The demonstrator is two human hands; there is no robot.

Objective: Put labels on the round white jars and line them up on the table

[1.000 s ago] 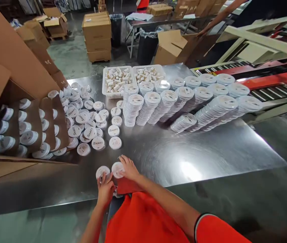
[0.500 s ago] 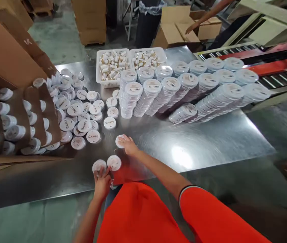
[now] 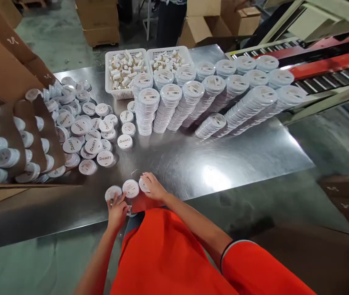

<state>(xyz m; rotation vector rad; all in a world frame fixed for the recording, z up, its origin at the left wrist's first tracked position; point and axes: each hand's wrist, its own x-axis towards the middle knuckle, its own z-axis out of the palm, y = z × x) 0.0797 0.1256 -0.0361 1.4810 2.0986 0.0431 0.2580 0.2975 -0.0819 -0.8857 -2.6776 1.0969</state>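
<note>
Three round white lids lie in a row near the front edge of the steel table (image 3: pixel 238 159). My left hand (image 3: pixel 117 209) rests with its fingers on the leftmost lid (image 3: pixel 112 191). The middle lid (image 3: pixel 130 188) lies free between my hands. My right hand (image 3: pixel 153 186) is curled over the rightmost lid (image 3: pixel 143 183), which it mostly hides. Beyond them lies a heap of loose white lids printed "beauty" (image 3: pixel 85 127).
An open cardboard box (image 3: pixel 11 139) of white jars lies on its side at the left. Leaning stacks of clear-wrapped discs (image 3: pixel 211 98) and two white baskets of small bottles (image 3: pixel 122 71) stand at the back. A roller conveyor (image 3: pixel 325 69) runs at the right.
My right hand reached out to a lid further up the table, then drew it back beside the two lids at the front edge. My left hand stayed on the leftmost lid.
</note>
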